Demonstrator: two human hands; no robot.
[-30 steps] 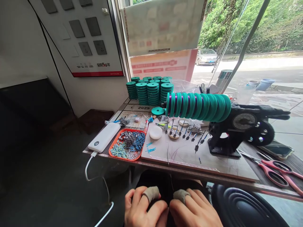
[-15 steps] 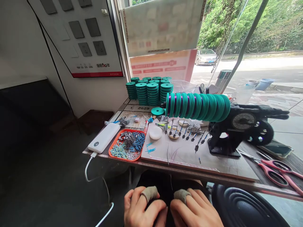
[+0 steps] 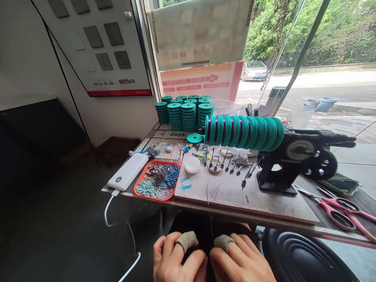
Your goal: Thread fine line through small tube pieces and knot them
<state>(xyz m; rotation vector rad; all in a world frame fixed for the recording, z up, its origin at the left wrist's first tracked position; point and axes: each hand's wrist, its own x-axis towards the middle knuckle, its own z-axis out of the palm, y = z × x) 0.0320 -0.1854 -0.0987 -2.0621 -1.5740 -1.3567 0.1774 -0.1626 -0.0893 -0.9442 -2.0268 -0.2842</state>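
Note:
At the bottom centre, below the table's front edge, my left hand [image 3: 179, 258] and my right hand [image 3: 238, 259] are side by side, their thumbs close together. Both have curled fingers, and a grey-beige wrap [image 3: 187, 240] covers the left index finger, with a similar wrap [image 3: 224, 243] on the right. What the fingertips pinch, if anything, is hidden. A thin line [image 3: 211, 227] hangs between the hands from near the table edge. Above them on the table stands a black winder [image 3: 299, 156] bearing a row of green spools [image 3: 243, 132] wound with purple line.
An orange tray [image 3: 138, 193] of small beads and springs sits left of a pale board [image 3: 223, 196]. Nearby are a white power bank [image 3: 128, 171], pink-handled scissors [image 3: 337, 217], a phone [image 3: 342, 185] and stacked green spools [image 3: 188, 117]. A black stool [image 3: 308, 254] stands at lower right.
The view has shifted very slightly, so everything sits a little further left. Both hands keep nearly the same curled pose; nothing on the table has visibly moved.

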